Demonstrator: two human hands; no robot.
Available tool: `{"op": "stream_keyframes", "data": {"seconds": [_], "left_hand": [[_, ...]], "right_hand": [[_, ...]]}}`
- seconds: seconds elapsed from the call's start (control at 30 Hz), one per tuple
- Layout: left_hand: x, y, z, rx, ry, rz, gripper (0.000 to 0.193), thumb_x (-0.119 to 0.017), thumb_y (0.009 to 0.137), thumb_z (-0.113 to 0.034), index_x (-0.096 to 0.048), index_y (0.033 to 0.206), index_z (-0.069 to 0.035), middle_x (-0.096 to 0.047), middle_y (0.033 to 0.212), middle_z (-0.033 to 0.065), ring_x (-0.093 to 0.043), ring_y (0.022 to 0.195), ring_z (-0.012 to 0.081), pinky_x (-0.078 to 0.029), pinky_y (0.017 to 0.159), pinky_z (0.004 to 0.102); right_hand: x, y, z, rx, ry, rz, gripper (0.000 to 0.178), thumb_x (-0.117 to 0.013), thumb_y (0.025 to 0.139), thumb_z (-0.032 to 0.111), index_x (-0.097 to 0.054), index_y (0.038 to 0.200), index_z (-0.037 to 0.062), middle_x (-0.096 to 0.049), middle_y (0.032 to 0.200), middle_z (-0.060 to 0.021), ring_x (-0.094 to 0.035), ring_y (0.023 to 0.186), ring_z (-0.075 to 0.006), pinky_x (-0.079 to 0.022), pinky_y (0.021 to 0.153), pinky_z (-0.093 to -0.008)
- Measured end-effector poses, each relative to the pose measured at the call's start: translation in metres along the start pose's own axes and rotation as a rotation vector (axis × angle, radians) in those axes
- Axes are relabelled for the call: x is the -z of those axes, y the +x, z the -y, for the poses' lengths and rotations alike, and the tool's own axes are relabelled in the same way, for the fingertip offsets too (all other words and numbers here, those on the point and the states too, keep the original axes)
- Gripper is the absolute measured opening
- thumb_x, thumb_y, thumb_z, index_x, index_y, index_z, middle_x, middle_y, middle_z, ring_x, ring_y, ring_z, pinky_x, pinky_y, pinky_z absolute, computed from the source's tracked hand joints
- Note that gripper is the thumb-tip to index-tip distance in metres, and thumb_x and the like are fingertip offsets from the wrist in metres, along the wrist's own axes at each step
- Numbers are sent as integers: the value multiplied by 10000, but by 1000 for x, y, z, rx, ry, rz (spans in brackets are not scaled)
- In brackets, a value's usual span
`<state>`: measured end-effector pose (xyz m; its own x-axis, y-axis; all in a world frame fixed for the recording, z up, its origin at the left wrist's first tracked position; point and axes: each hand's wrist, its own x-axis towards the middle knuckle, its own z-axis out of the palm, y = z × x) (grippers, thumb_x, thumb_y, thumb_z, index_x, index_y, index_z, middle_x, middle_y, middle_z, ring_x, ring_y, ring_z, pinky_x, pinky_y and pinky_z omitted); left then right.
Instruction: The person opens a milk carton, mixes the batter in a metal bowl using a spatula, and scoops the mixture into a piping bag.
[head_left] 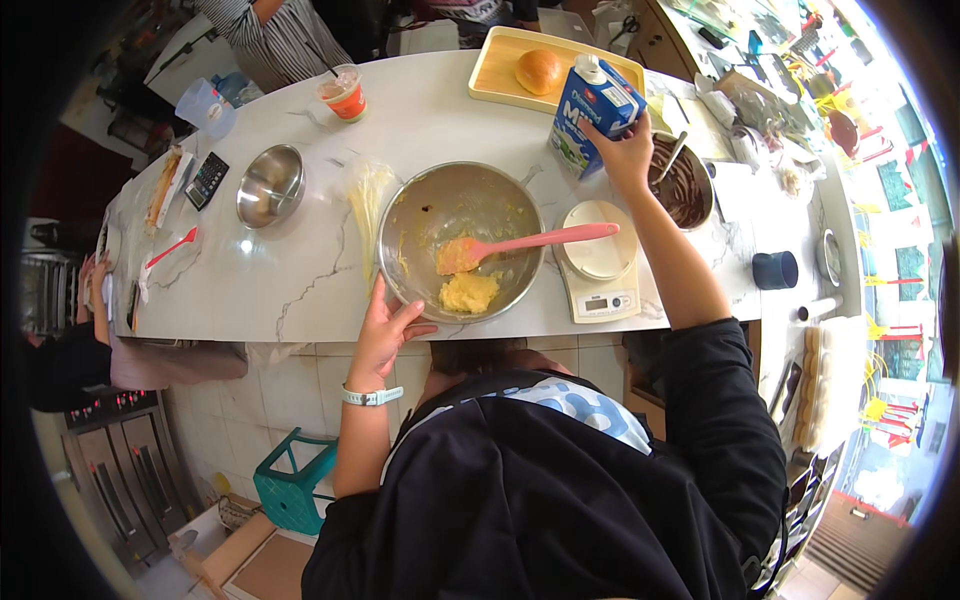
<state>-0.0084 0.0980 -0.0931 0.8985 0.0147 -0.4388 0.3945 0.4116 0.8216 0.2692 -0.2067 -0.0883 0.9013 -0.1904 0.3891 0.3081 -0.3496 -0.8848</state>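
Note:
A large steel mixing bowl stands near the front edge of the table. My left hand is closed on its lower left rim. Inside lie a lump of pale yellow dough or batter and a pink spatula, its blade smeared yellow and its handle sticking out over the right rim. Farther off to the right, my right hand grips a blue carton with a white cap, which looks like a milk carton. Between the two hands, a white kitchen scale carries a round white dish.
A bowl smeared with chocolate sits by my right forearm. Behind the carton is a wooden tray with a bun. Leftward are a smaller steel bowl, a drink cup, a calculator and clear plastic bags. Other people stand around the table.

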Motion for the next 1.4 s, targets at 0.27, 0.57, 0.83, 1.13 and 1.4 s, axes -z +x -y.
{"op": "stream_keyframes", "data": {"seconds": [0.27, 0.57, 0.83, 1.13, 1.4], "left_hand": [[0, -1, -3, 47, 156, -100, 762, -630, 869, -66, -166, 1470, -118, -547, 1215, 132, -591, 1043, 208, -557, 821, 347], [6, 11, -10, 13, 151, -64, 634, -535, 927, -98, -180, 1452, -101, -495, 1278, 163, -613, 1016, 237, -577, 788, 369], [8, 8, -8, 61, -48, 74, 690, -391, 951, -37, 16, 1482, -208, -434, 1343, 163, -628, 1013, 290, -585, 786, 422], [-5, 0, 31, -144, -157, 134, 715, -378, 965, -32, 73, 1482, -233, -321, 1422, 154, -521, 1173, 276, -551, 877, 418], [-12, 3, 36, -380, -15, 148, 690, -400, 962, -27, 42, 1483, -122, -250, 1447, 134, -405, 1263, 238, -522, 926, 365]], "right_hand": [[59, 4, 85, 76, 200, 206, 684, -860, 634, 171, -462, 1164, 3, -630, 1038, -111, -640, 927, -166, -534, 828, -297], [115, -37, 178, 136, 68, 456, 761, -861, 615, 136, -455, 1240, -14, -627, 1082, -125, -636, 979, -193, -528, 864, -328], [129, -119, 188, -128, -15, 648, 786, -837, 618, 120, -420, 1266, -36, -599, 1116, -128, -607, 1028, -193, -492, 896, -324], [111, -190, 161, -194, -205, 664, 648, -836, 625, 159, -486, 1132, -42, -664, 979, -139, -671, 895, -185, -528, 807, -291], [99, -203, 157, -276, -409, 717, 684, -843, 611, 253, -472, 1110, -33, -651, 966, -140, -663, 884, -195, -523, 781, -298]]}}
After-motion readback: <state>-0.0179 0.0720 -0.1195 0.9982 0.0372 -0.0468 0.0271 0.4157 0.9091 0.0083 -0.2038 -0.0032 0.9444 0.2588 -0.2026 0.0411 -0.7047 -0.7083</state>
